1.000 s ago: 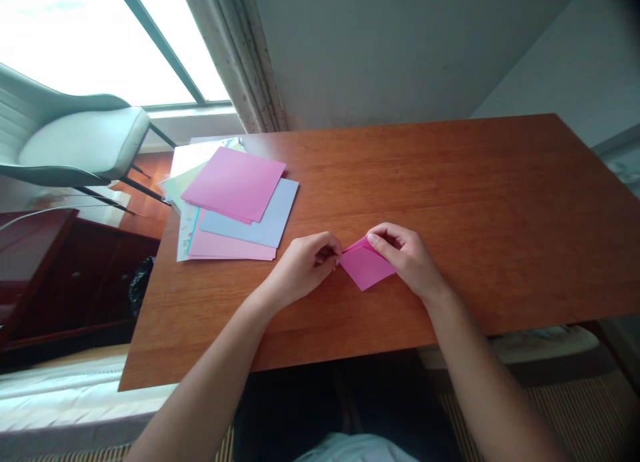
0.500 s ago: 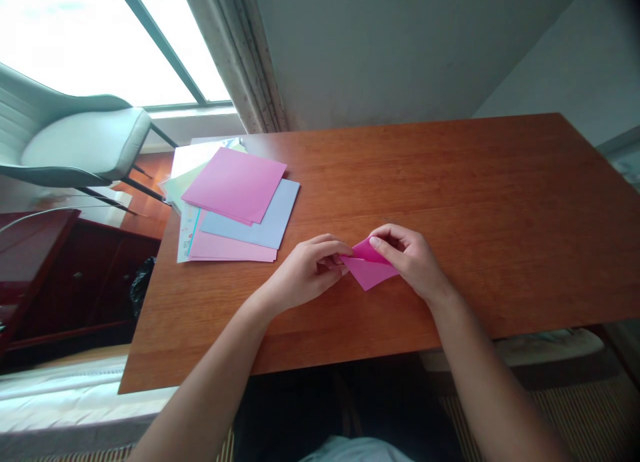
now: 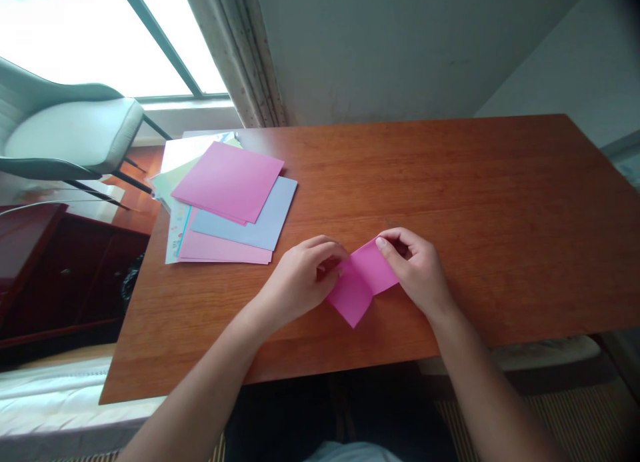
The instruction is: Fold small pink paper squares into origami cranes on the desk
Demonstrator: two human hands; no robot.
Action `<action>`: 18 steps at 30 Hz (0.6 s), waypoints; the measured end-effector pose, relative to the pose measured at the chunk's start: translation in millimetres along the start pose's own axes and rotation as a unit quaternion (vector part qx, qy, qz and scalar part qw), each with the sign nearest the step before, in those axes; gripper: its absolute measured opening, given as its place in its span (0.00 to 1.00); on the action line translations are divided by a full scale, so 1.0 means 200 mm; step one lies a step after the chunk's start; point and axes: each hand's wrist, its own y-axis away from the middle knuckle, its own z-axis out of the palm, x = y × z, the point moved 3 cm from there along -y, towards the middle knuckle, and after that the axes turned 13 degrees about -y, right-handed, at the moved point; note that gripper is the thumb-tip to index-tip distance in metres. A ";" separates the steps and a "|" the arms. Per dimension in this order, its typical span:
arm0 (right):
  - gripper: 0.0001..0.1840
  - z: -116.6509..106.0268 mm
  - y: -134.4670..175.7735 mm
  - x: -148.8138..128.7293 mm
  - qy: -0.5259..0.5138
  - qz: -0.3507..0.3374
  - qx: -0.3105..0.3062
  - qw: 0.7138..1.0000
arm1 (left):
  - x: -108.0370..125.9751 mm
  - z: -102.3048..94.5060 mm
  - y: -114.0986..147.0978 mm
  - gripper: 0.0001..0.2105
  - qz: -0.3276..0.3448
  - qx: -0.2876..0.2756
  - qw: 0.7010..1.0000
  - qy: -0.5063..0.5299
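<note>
A piece of bright pink paper (image 3: 356, 290), creased down its middle, is held between my two hands just above the front part of the table. My left hand (image 3: 311, 273) pinches its upper left edge, with the fingertips partly hidden. On the other side, my right hand (image 3: 413, 265) grips the upper right corner, thumb on top and fingers behind. The paper's two halves stand at an angle to each other, and its lower left corner points toward me.
On the left of the wooden table (image 3: 450, 189) lies a pile with pink sheets (image 3: 230, 179), a blue-grey sheet (image 3: 273, 215) and lighter pink sheets (image 3: 220, 250). A pale chair (image 3: 70, 132) stands beyond the left edge, near the window and a curtain (image 3: 240, 49).
The pink paper has been opened out from a narrower folded shape, and its lower corner now reaches nearer to me. Both hands keep hold of it; the view has shifted slightly.
</note>
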 end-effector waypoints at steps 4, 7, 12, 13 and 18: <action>0.09 0.00 0.01 0.00 0.041 -0.017 0.042 0.998 | 0.08 0.03 0.04 0.11 0.052 0.033 0.976 -0.210; 0.09 0.00 0.02 0.00 0.070 -0.032 0.057 0.995 | 0.16 0.07 0.06 0.10 0.100 0.004 0.942 -0.321; 0.08 -0.01 0.03 -0.03 0.147 -0.072 0.058 0.985 | 0.17 0.12 0.09 0.10 0.108 -0.008 0.902 -0.419; 0.08 -0.01 0.04 -0.03 0.171 -0.082 0.056 0.980 | 0.16 0.12 0.10 0.11 0.115 -0.004 0.896 -0.428; 0.07 -0.03 0.07 -0.03 0.253 -0.098 0.034 0.962 | 0.11 0.13 0.12 0.13 0.133 0.001 0.879 -0.458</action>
